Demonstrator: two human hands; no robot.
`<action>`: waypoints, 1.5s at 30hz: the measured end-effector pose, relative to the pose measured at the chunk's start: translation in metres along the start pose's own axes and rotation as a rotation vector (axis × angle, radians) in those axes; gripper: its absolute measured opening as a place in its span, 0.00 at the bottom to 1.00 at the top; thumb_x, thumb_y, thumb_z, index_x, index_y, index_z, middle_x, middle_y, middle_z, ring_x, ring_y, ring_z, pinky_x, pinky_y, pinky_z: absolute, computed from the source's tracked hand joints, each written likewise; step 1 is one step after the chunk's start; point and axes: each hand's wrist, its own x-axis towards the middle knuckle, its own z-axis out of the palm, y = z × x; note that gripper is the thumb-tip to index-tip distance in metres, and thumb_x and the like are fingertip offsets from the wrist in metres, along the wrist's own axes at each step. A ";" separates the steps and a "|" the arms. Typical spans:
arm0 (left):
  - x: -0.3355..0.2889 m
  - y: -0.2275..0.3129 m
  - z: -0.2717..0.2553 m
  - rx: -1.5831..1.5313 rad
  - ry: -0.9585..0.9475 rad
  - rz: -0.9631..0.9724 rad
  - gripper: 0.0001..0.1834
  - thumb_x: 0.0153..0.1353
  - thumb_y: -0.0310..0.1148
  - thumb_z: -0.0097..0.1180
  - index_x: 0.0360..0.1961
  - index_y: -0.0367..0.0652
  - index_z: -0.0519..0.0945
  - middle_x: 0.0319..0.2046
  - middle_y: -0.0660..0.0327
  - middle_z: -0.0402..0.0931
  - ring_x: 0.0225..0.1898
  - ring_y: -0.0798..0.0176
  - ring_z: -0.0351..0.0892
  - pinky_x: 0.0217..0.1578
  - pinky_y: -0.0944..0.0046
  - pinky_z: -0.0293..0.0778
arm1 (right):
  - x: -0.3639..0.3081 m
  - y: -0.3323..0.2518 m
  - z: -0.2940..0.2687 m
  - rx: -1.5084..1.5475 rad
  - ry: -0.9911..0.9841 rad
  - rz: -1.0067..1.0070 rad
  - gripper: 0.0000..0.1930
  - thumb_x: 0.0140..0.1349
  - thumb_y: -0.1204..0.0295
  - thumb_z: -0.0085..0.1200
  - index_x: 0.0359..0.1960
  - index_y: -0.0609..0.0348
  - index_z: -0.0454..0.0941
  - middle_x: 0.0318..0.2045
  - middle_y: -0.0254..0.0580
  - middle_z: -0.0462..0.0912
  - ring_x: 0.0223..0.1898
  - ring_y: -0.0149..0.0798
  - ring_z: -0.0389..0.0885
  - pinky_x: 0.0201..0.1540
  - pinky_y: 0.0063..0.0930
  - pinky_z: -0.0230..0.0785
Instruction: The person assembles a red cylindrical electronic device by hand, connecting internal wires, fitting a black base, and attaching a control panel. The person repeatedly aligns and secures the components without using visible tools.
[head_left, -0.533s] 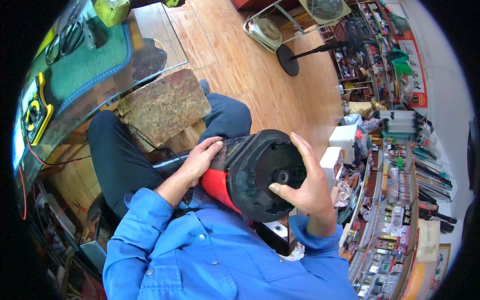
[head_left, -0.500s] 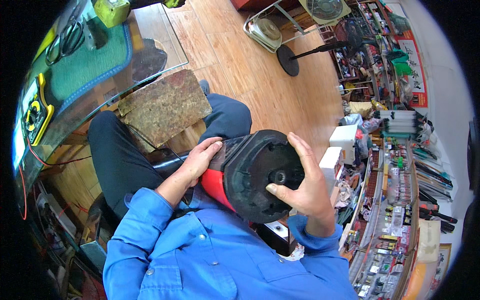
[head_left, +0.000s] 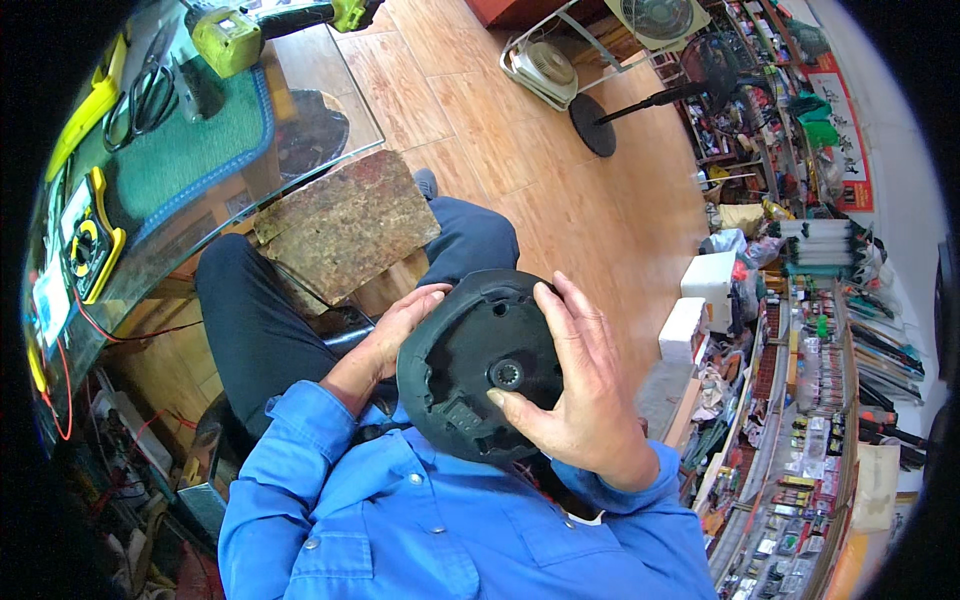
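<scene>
Both hands — left hand [head_left: 400,325], right hand [head_left: 575,390] — apparently grip a black round housing [head_left: 470,370].

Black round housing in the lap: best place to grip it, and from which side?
Grip the black round housing by its outer rim, from opposite sides, as the left hand and right hand do. The recessed face turned up, with a central hub, probably offers little hold; the broad rim does.

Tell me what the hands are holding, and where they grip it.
A round black housing, held between both hands: left hand on its left rim, right hand over its right side, thumb by the centre hub.
</scene>
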 end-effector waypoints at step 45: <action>-0.018 0.020 0.067 0.342 0.242 -0.060 0.38 0.78 0.43 0.70 0.81 0.33 0.76 0.61 0.52 0.88 0.61 0.61 0.86 0.67 0.61 0.77 | -0.110 0.146 0.023 0.975 0.371 0.485 0.77 0.37 0.36 0.93 0.84 0.72 0.65 0.75 0.54 0.80 0.76 0.49 0.80 0.81 0.48 0.69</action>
